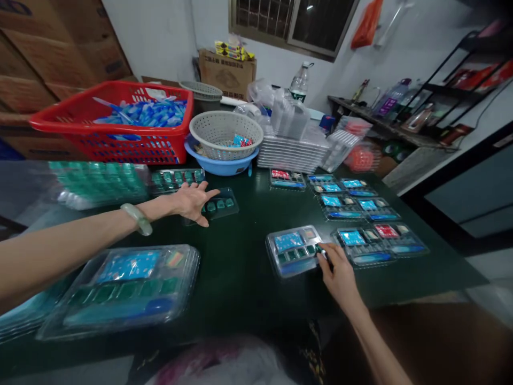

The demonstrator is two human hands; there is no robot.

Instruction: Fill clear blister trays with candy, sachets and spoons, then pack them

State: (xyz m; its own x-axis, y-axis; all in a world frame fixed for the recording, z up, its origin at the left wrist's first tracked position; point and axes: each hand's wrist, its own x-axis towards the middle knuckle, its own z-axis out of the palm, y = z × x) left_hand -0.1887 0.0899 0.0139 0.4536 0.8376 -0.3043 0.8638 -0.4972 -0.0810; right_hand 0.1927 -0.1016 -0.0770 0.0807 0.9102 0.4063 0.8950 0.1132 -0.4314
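My left hand is stretched out with its fingers spread, over a clear plastic strip of green pieces lying on the table; it partly covers this strip. My right hand has its thumb and fingertips closed at the right edge of a clear plastic tray, beside the green pieces in it. A blue printed packet and a small striped piece lie in that tray, with a blue item along its front. At the near left sits a similar filled tray.
Filled trays lie in rows on the right. Behind stand stacked empty clear trays, a grey basket in a blue basin, and a red basket of blue items. Stacked green strips are at left.
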